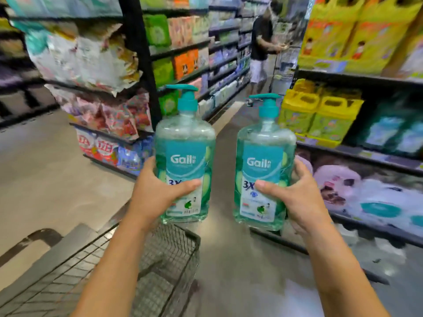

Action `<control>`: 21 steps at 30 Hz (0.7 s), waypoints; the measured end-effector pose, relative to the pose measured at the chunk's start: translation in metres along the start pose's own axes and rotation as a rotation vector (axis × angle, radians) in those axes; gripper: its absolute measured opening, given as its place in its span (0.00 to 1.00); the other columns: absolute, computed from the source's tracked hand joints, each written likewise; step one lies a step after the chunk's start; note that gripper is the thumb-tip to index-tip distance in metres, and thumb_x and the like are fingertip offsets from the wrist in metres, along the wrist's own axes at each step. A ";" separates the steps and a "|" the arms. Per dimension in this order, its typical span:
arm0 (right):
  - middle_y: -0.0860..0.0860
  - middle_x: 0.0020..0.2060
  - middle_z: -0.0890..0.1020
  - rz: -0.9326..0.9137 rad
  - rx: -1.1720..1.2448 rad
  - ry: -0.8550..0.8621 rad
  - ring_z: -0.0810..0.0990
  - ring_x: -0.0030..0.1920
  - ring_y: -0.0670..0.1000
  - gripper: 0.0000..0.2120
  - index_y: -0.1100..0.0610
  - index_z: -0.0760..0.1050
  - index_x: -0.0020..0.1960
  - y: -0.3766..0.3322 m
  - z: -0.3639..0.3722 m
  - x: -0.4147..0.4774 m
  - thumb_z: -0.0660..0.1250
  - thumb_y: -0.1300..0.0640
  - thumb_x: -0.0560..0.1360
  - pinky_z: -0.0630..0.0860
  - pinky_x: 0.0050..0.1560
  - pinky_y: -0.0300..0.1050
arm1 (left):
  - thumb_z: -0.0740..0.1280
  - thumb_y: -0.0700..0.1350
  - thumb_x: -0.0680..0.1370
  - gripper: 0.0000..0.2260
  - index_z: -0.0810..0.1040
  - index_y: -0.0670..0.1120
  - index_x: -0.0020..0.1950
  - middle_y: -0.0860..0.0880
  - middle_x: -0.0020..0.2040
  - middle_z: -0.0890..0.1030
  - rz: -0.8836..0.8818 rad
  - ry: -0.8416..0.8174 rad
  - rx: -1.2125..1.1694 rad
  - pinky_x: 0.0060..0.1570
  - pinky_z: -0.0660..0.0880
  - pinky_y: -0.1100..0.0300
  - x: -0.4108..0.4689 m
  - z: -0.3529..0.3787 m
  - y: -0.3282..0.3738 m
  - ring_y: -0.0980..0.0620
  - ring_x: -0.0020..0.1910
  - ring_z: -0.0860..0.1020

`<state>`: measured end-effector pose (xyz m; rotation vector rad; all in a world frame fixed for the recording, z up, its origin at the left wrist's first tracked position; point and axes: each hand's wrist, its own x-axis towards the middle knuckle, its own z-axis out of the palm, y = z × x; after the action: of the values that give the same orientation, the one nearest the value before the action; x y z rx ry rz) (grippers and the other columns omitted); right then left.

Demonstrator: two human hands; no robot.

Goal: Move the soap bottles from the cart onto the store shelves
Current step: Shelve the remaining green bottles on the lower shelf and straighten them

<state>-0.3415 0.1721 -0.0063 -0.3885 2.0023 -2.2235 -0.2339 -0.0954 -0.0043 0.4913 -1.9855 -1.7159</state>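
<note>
I hold two clear soap bottles of green liquid with teal pump tops and teal labels, both upright in front of me. My left hand (pixel 155 191) grips the lower part of the left soap bottle (pixel 185 143), thumb across its label. My right hand (pixel 295 195) grips the right soap bottle (pixel 265 152) the same way. The left bottle hangs just above the far corner of the black wire cart (pixel 174 252), whose basket shows nothing inside where I can see it. The right bottle is over the aisle floor.
Shelves of packaged goods (pixel 178 62) line the aisle on the left, and shelves with yellow and green packs (pixel 320 115) stand close on the right. A person (pixel 261 46) with another cart stands far down the aisle. Grey floor (pixel 229 259) lies beside the cart.
</note>
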 end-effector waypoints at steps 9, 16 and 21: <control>0.47 0.59 0.85 -0.079 -0.062 0.186 0.85 0.59 0.51 0.48 0.52 0.71 0.70 -0.043 -0.197 0.003 0.89 0.56 0.55 0.83 0.57 0.55 | 0.88 0.54 0.49 0.46 0.77 0.45 0.64 0.46 0.55 0.88 0.067 -0.179 -0.126 0.54 0.83 0.42 0.009 0.202 0.036 0.45 0.52 0.87; 0.51 0.61 0.84 -0.089 -0.044 0.369 0.86 0.58 0.55 0.49 0.50 0.71 0.70 -0.059 -0.316 0.005 0.89 0.55 0.54 0.82 0.57 0.63 | 0.89 0.57 0.48 0.50 0.75 0.44 0.66 0.45 0.56 0.87 0.060 -0.315 -0.174 0.55 0.82 0.37 0.021 0.333 0.043 0.43 0.54 0.87; 0.54 0.59 0.85 -0.106 -0.016 0.454 0.86 0.57 0.59 0.47 0.53 0.72 0.67 -0.058 -0.373 0.019 0.86 0.55 0.52 0.81 0.57 0.65 | 0.89 0.56 0.49 0.50 0.76 0.45 0.66 0.45 0.57 0.87 0.042 -0.405 -0.183 0.56 0.81 0.37 0.040 0.413 0.049 0.41 0.54 0.87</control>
<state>-0.4563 0.5316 0.0197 0.0173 2.2528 -2.5441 -0.4969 0.2292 0.0037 0.0379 -2.0529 -2.0729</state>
